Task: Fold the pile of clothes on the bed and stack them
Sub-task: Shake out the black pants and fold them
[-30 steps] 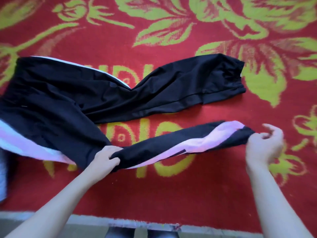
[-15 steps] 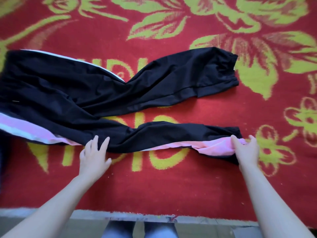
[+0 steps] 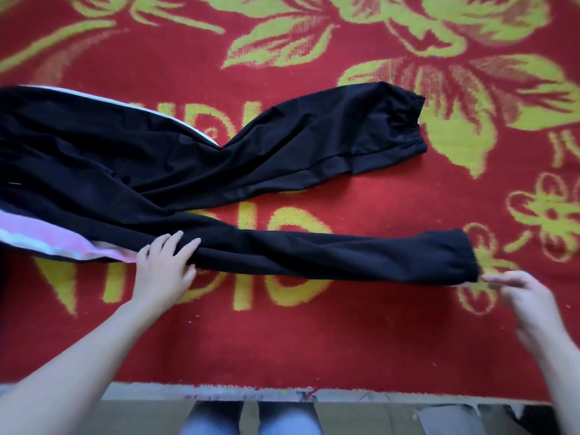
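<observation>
Black track pants (image 3: 175,164) with pink and white side stripes lie spread across the bed, legs pointing right, waist running off the left edge. The near leg (image 3: 345,255) lies flat and straight, its cuff at the right. My left hand (image 3: 164,266) rests flat on that leg near the knee, fingers spread, pressing the cloth down. My right hand (image 3: 527,301) hovers just off the cuff, blurred, fingers apart and holding nothing. The far leg (image 3: 329,136) lies angled up to the right, with some wrinkles.
A red blanket (image 3: 314,334) with yellow-green flowers and letters covers the bed. Its near edge (image 3: 251,392) runs along the bottom of the view, with my legs (image 3: 251,419) below it. No other clothes show.
The near leg was held twisted in the air with its pink stripe up. It now lies flat with the black side showing. My right hand has let go of the cuff and my left hand has opened.
</observation>
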`<state>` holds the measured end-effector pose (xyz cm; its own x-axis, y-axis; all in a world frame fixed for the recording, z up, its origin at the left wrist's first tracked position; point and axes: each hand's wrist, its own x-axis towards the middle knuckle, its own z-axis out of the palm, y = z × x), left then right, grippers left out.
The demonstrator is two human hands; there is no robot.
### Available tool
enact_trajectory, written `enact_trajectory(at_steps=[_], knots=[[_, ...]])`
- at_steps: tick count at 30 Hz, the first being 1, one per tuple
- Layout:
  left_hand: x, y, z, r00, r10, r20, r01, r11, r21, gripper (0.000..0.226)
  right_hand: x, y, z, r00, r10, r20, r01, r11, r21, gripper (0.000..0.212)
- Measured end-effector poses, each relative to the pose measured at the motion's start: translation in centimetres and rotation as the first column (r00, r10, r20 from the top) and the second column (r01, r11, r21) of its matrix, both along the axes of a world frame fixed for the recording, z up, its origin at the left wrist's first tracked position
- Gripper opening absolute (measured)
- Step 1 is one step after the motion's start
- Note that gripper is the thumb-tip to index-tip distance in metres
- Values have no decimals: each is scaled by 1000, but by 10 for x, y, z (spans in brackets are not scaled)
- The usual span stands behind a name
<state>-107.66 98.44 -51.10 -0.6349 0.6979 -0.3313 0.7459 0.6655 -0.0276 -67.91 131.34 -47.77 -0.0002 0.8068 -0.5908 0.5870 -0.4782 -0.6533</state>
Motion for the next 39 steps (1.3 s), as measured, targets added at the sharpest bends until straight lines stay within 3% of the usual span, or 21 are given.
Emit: enact_trajectory(at_steps=[4,7,12,15,18,21,24,27,31,34,37,39], knots=[[8,-10,-8,1000,23,21,-20,995,-102,83,-35,-25,-17,981,133,142,-146,985,88,15],[11,-10,-6,993,112,23,-109,986,-123,90,-60,-40,-33,904,323,280,-365,924,113,46],[3,-18,-4,979,204,0,-202,970,-139,90,-78,-39,-40,887,205,414,-234,972,19,55],[-9,-20,-10,988,149,-46,-154,980,-129,96,-78,-27,-31,909,130,396,-199,970,139,55],[-19,-13,-12,989,144,-33,-147,983,-111,89,-76,-8,-19,978,-58,200,-22,926,376,46],[-27,-7,-10,970,244,17,-243,969,-53,74,-82,3,-17,993,-78,93,38,928,371,52],[-36,-13,-7,954,270,128,-277,960,43,69,-85,-5,-27,984,51,169,-90,970,227,63],[-43,-32,-8,993,83,86,-93,989,119,68,-75,-21,-39,977,76,200,-101,988,120,63],[-51,-55,-11,997,38,-69,-27,989,148,49,-53,-38,-52,924,105,367,-169,975,147,60],[-51,-58,-21,988,-29,-152,49,990,133,35,-54,-38,-53,884,144,444,-225,965,134,36],[-56,-53,-30,985,-51,-166,71,990,123,42,-57,-36,-52,884,32,467,-118,981,156,30],[-58,-45,-31,979,-114,-167,134,985,113,34,-56,-38,-55,869,-23,494,-72,982,173,36]])
